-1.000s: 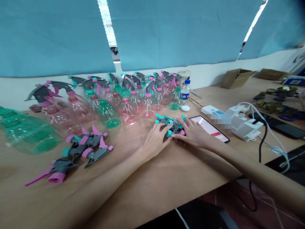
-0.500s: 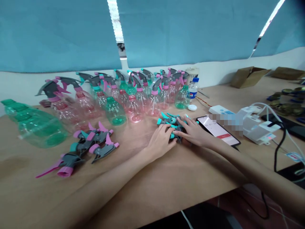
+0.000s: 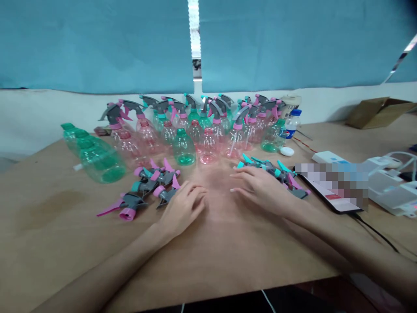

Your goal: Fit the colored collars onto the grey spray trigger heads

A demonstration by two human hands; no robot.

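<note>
My left hand [image 3: 183, 208] rests over the table beside a pile of grey and pink trigger spray heads [image 3: 143, 188]. Its fingers are loosely bent, with nothing visible in them. To the right, my right hand [image 3: 260, 188] is open, thumb and fingers apart, just in front of a second group of spray heads [image 3: 265, 165] with teal and pink parts. That hand and wrist partly cover this group. Behind both hands stand several clear pink spray bottles [image 3: 208, 150] and green ones, many with spray heads fitted. A green bottle [image 3: 184, 150] in the front has an open neck.
Green bottles [image 3: 104, 167] stand at the left of the rows. At the right are a phone [image 3: 329, 195], a white power strip [image 3: 381, 182] with cables, a round white object [image 3: 287, 151], a Pepsi bottle [image 3: 293, 124] and a cardboard box [image 3: 374, 114].
My hands have come apart from the teal spray heads at the right. The left has moved left towards the other pile; the right has drawn back slightly. The view has turned left.
</note>
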